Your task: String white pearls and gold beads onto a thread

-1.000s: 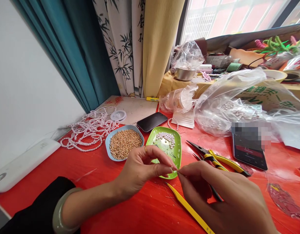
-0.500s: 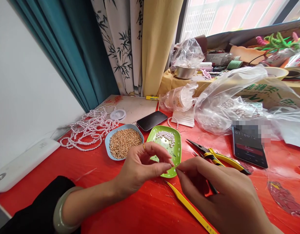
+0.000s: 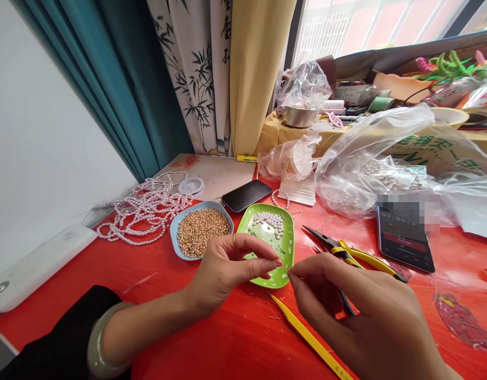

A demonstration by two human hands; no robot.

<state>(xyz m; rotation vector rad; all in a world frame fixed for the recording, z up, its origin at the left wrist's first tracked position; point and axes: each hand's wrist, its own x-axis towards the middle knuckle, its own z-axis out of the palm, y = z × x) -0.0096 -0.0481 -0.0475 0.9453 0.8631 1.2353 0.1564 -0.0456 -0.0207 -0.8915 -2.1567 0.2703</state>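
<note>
My left hand (image 3: pixel 231 272) pinches thumb and forefinger together over the near edge of a green dish (image 3: pixel 287 243) that holds small white pearls (image 3: pixel 269 221). My right hand (image 3: pixel 357 311) pinches its fingertips right next to the left ones. Whatever sits between the fingertips is too small to name. A blue dish (image 3: pixel 175 232) of gold-coloured beads (image 3: pixel 202 229) stands left of the green one. Yellow tweezers (image 3: pixel 306 338) lie on the red table (image 3: pixel 156 279) under my right hand, with yellow-handled pliers (image 3: pixel 346 253) behind it.
Strands of white pearls (image 3: pixel 148 208) and a clear spool (image 3: pixel 191 186) lie at the back left. One phone (image 3: pixel 246 195) sits behind the dishes, another phone (image 3: pixel 405 240) at the right. Clear plastic bags (image 3: pixel 370 169) crowd the back right. A white device (image 3: pixel 37 266) lies at the left edge.
Both hands stay pinched together near the green dish; the fingertips have shifted only slightly, the right ones a little to the right.
</note>
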